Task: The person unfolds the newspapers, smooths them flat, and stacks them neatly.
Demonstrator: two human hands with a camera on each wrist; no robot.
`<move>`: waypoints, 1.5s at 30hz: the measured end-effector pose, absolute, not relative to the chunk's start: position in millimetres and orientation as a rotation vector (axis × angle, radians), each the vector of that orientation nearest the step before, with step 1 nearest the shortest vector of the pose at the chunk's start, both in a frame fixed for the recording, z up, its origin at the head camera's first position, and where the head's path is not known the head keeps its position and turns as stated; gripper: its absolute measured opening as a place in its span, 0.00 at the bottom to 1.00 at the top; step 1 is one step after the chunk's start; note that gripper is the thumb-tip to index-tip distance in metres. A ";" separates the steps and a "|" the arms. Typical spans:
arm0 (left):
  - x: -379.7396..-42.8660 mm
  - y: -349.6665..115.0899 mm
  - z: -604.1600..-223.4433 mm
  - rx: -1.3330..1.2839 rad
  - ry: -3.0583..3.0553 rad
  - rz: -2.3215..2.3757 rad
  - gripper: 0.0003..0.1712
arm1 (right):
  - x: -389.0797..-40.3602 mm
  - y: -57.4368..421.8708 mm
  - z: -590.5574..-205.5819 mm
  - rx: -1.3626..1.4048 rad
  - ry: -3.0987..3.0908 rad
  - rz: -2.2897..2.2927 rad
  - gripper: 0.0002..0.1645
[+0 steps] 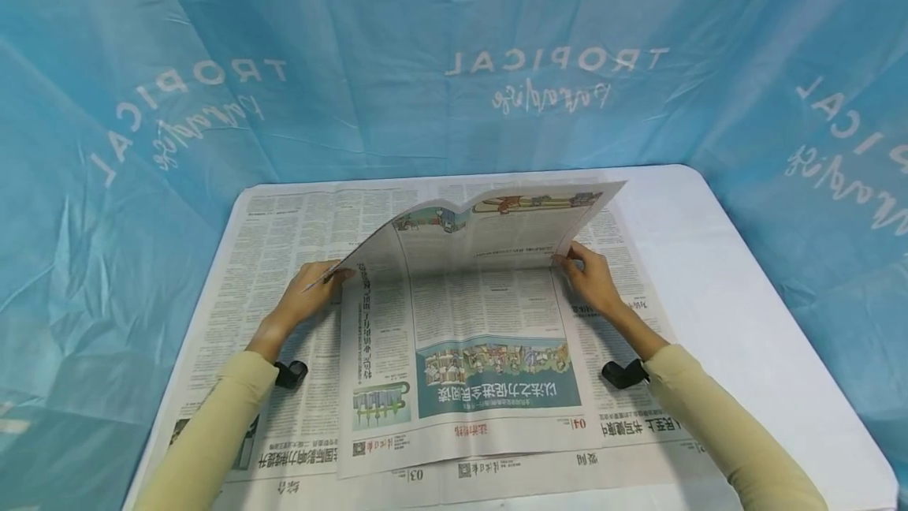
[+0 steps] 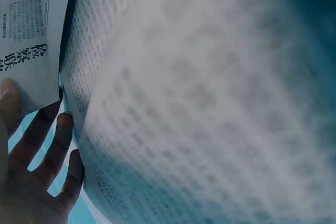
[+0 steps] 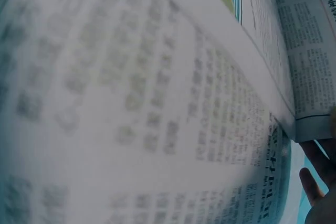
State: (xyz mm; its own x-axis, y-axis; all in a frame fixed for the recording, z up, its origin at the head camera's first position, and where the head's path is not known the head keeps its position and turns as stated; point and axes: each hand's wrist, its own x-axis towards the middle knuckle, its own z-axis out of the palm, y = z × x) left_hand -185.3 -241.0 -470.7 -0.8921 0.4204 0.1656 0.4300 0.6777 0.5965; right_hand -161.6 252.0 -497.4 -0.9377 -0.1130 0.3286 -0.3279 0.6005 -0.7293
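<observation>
A newspaper (image 1: 489,298) with coloured cartoon panels lies in the middle of the table, its far part lifted and curving up. My left hand (image 1: 305,294) pinches its left edge, and my right hand (image 1: 594,281) pinches the right edge about level with it. In the left wrist view, the thumb of the left hand (image 2: 37,174) lies on the printed side of a page corner (image 2: 31,85), with fingers behind and the others spread. Only part of the right hand (image 3: 321,182) shows in the right wrist view, its fingers under the paper's edge (image 3: 315,127).
Larger newspaper sheets (image 1: 284,408) lie spread beneath, over a white table (image 1: 738,298) whose white surface shows along the right. A blue printed curtain (image 1: 397,117) hangs behind and at both sides. Black wrist cameras (image 1: 624,374) sit on both wrists.
</observation>
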 end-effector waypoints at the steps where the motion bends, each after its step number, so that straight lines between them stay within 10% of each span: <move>1: -187.8 -239.9 -471.1 -0.690 -2.891 -1.027 0.20 | -161.8 251.3 -497.8 0.358 -2.584 1.250 0.15; 45: -191.9 -233.3 -477.0 -0.442 -2.990 -0.854 0.17 | -161.1 245.3 -503.3 0.224 -2.727 1.167 0.11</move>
State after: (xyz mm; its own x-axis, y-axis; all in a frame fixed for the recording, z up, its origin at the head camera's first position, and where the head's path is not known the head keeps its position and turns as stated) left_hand -191.9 -233.3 -477.0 -0.9603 0.2680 0.0773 0.2684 0.8125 0.5174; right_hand -161.1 245.3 -503.3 -0.9749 -0.0720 0.2108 -0.2022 0.6833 -0.7016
